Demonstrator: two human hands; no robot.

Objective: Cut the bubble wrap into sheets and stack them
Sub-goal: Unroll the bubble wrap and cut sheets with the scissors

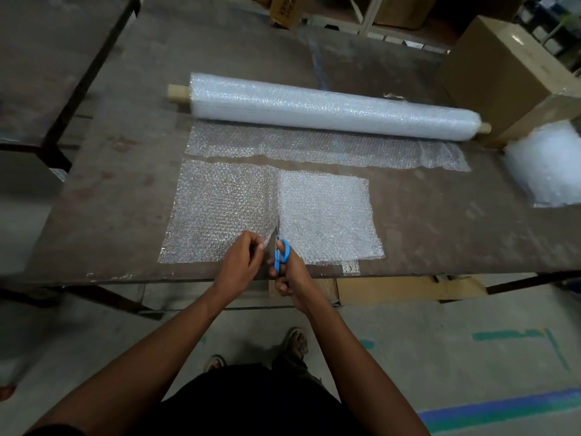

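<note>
- Left hand (242, 258) pinches the cut strip (220, 209) at the table's (110, 215) near edge; right hand (284, 265) grips blue scissors (280, 254).
- Keep the wrap taut, cutting straight toward the roll (330, 108).
- Finished sheets (547, 165) sit far right.

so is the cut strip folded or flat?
Folded: the strip's right half looks whiter, doubled; left half is single and see-through.

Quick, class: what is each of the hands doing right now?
Left hand: pinches the near edge of the bubble wrap sheet.
Right hand: grips the blue scissors, blades at the sheet's edge.
</note>
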